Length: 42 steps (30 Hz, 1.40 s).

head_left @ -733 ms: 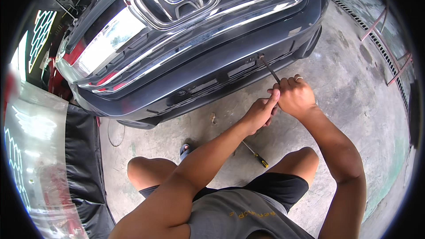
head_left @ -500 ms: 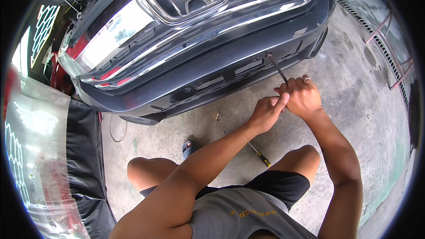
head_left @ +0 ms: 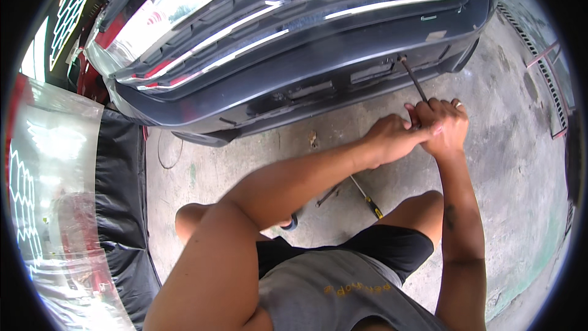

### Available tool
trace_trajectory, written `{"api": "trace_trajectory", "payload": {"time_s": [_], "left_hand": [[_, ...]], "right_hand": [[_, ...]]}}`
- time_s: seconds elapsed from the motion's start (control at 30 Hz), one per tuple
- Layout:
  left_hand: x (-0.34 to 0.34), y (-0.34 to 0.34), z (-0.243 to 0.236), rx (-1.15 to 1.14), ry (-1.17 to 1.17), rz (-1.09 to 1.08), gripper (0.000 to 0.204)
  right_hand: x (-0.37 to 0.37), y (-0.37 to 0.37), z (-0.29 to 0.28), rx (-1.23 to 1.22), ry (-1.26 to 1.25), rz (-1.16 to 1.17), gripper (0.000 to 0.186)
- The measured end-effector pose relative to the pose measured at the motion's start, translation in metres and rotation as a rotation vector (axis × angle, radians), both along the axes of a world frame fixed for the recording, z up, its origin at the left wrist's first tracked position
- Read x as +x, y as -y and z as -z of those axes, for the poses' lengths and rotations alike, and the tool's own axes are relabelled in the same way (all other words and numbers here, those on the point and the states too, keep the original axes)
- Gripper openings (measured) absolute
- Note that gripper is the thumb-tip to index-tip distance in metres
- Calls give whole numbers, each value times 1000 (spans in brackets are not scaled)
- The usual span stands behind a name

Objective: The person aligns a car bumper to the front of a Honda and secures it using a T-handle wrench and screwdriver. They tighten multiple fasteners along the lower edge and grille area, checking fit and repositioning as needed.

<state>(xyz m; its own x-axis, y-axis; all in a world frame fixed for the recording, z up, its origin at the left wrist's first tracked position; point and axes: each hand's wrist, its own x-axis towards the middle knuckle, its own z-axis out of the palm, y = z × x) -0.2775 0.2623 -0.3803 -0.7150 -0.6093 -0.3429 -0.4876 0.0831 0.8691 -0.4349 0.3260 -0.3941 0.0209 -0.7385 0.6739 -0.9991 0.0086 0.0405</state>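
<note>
A large dark grey car bumper (head_left: 257,99) with a chromed grille (head_left: 269,30) faces me. My right hand (head_left: 446,127) is closed around the near end of a long dark metal rod tool (head_left: 414,81). The rod's far tip meets the bumper's lower face near a rectangular recess. My left hand (head_left: 392,138) overlaps the right one at the tool's near end, thumb and fingers around it. The grip end is mostly hidden between both hands. Below my left wrist, a yellow-and-black screwdriver (head_left: 373,206) lies on the concrete floor.
Beside the screwdriver lies a short dark rod (head_left: 327,196). A thin wire loop (head_left: 170,150) is on the floor near the bumper's left end. Black sheeting (head_left: 122,178) and a glossy panel (head_left: 61,165) stand at left. A floor grate (head_left: 533,55) runs along the right.
The bumper sits higher in view, and my hands appear farther right and slightly higher with the tool. My left hand has shifted across the right one. The short dark rod has come into sight.
</note>
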Motion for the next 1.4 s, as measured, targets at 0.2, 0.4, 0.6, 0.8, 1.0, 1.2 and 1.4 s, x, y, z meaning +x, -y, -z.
{"api": "trace_trajectory", "payload": {"time_s": [0.2, 0.4, 0.6, 0.8, 1.0, 1.2, 1.4], "left_hand": [[9, 4, -45, -50, 67, 105, 72], [17, -16, -2, 208, -332, -91, 50], [13, -32, -2, -554, -190, -85, 32], [4, -32, 0, -545, -241, -156, 29], [-2, -35, -8, -654, -279, -223, 33], [-13, -31, -37, -780, -142, -118, 31], [-31, -27, -70, -865, 83, -14, 32]], "right_hand": [[16, -1, 5, 21, 273, 85, 41], [5, -3, -6, 75, 169, -31, 37], [-7, 1, -6, 123, 201, -96, 37], [7, 2, -7, 88, 341, 30, 42], [15, 2, -3, 90, 581, 42, 43], [25, 3, 2, 42, 973, 69, 47], [25, 14, 34, -187, 1430, -238, 44]]}}
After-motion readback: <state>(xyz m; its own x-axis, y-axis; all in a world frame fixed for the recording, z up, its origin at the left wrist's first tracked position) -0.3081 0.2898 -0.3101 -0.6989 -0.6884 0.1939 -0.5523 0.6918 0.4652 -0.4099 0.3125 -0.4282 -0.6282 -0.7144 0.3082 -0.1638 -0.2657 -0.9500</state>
